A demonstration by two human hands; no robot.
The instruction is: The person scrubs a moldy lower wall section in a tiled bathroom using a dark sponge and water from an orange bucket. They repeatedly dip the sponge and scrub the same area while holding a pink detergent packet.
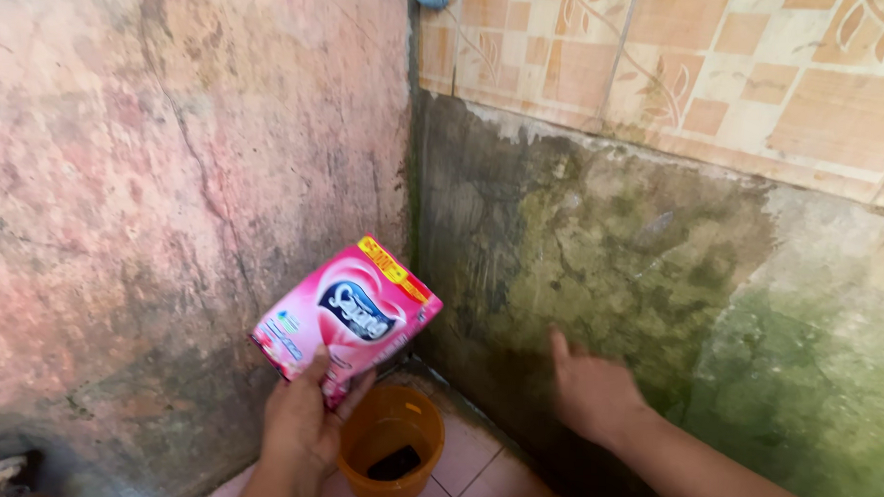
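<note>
Low in the corner, a pink detergent pouch (346,319) was held up by the left hand (304,420), pinched at its lower edge between thumb and fingers and tilted — its top corner raised toward the wall seam. Directly below it, an orange bucket (393,445) was seen on the pink tiled floor (474,465), something dark lying inside. The right hand (594,391) was stretched out empty, fingers loosely spread, just before the mossy concrete wall (657,266), beneath patterned wall tiles (722,72).

Glossy plastic pouch (346,319), rough wall (150,189)
</note>
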